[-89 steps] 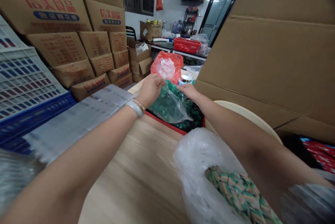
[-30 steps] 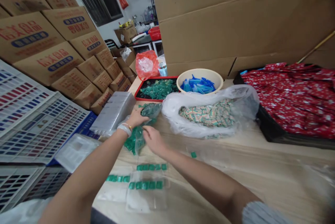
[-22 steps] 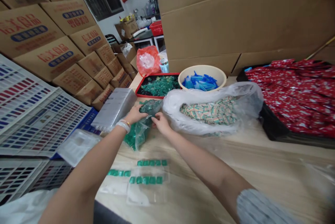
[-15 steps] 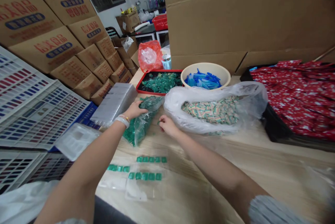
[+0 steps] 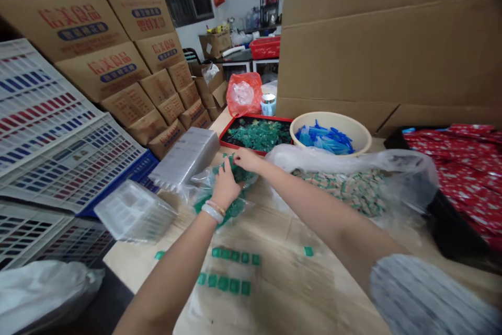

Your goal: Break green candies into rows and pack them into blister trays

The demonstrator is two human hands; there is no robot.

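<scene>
One clear plastic bag of green pieces [image 5: 234,209] lies on the counter [image 5: 290,288] in the head view. The left hand [image 5: 226,186] rests on it, fingers spread; the right hand's [image 5: 247,160] fingers curl there, any pinch unclear. Cartons [image 5: 104,69] read "信美食品" in red.

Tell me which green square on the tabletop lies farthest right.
The lone green square, just below the right forearm in view; the two rows of squares all lie to its left.
</scene>
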